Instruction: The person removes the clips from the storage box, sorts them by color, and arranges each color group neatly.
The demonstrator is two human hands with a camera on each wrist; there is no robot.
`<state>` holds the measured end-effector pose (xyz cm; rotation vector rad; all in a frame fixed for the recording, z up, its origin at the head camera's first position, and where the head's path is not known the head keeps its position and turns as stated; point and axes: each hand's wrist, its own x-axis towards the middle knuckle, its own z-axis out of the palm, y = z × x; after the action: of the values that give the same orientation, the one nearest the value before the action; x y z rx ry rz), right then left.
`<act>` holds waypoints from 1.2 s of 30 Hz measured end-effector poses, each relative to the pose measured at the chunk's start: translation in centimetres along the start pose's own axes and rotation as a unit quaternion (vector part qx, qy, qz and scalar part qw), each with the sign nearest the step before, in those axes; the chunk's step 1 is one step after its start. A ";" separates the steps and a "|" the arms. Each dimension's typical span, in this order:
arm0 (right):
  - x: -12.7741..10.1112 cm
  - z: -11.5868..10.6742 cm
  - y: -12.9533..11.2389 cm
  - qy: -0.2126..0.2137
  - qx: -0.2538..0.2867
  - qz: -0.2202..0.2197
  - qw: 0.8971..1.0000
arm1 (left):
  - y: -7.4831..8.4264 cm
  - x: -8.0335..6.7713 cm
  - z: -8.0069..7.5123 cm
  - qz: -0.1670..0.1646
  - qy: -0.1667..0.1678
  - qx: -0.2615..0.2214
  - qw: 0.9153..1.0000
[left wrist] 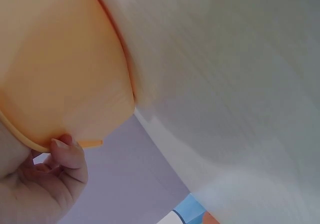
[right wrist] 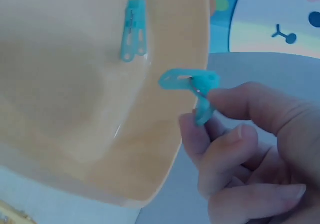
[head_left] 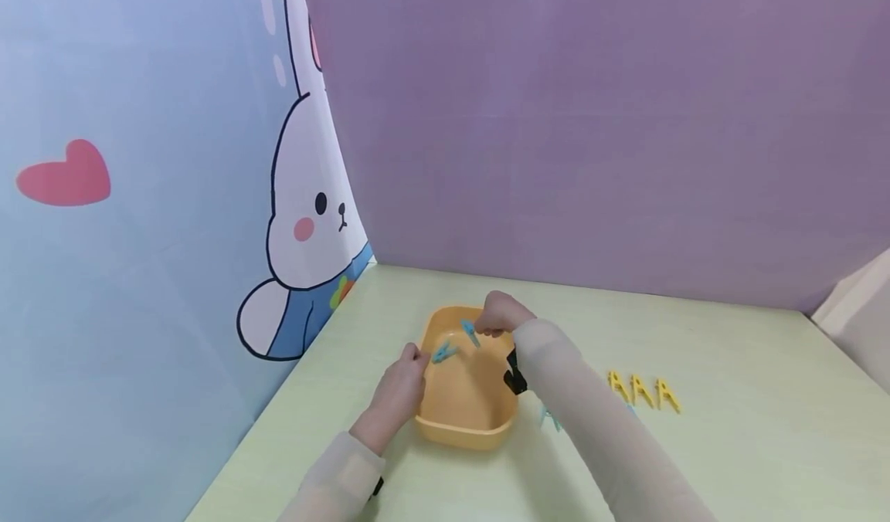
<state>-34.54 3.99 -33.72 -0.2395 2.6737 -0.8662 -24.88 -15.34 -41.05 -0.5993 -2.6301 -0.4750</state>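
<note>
An orange plastic basin (head_left: pixel 462 434) stands on the table. My left hand (head_left: pixel 401 385) grips its left rim; in the left wrist view, thumb and fingers pinch the rim of the basin (left wrist: pixel 75 83). Over the far right part of the basin, my right hand (head_left: pixel 502 313) pinches a blue clothespin (head_left: pixel 470 332). The right wrist view shows this clothespin (right wrist: pixel 200 83) between thumb and fingers, its legs spread apart. Inside the basin, by the left wall, lies another blue clothespin (head_left: pixel 444 352).
Three yellow clothespins (head_left: pixel 640 390) lie in a row right of the basin. A blue clothespin (head_left: pixel 551 418) rests beside the right forearm, and part of another blue piece (head_left: pixel 631 409) shows past the sleeve. A purple wall (head_left: pixel 591 136) closes off the back, a blue rabbit-printed wall (head_left: pixel 160 290) the left.
</note>
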 end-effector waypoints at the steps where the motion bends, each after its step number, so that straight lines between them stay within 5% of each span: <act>1: -0.1 -0.2 0.1 0.000 0.011 -0.002 1.000 | 0.0 0.0 0.0 -0.001 -0.002 0.001 1.000; 14: -2.1 -1.8 1.6 0.013 0.104 -0.038 0.994 | -0.6 -0.3 -0.4 -0.028 -0.018 -0.005 0.999; 36: -5.2 -4.0 4.3 0.022 0.146 -0.060 0.987 | -1.9 -0.6 -0.6 -0.027 -0.013 -0.003 1.000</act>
<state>-31.37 10.91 -31.96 -0.3158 2.5480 -1.2989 -25.13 -17.39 -41.21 -0.5405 -2.6771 -0.4949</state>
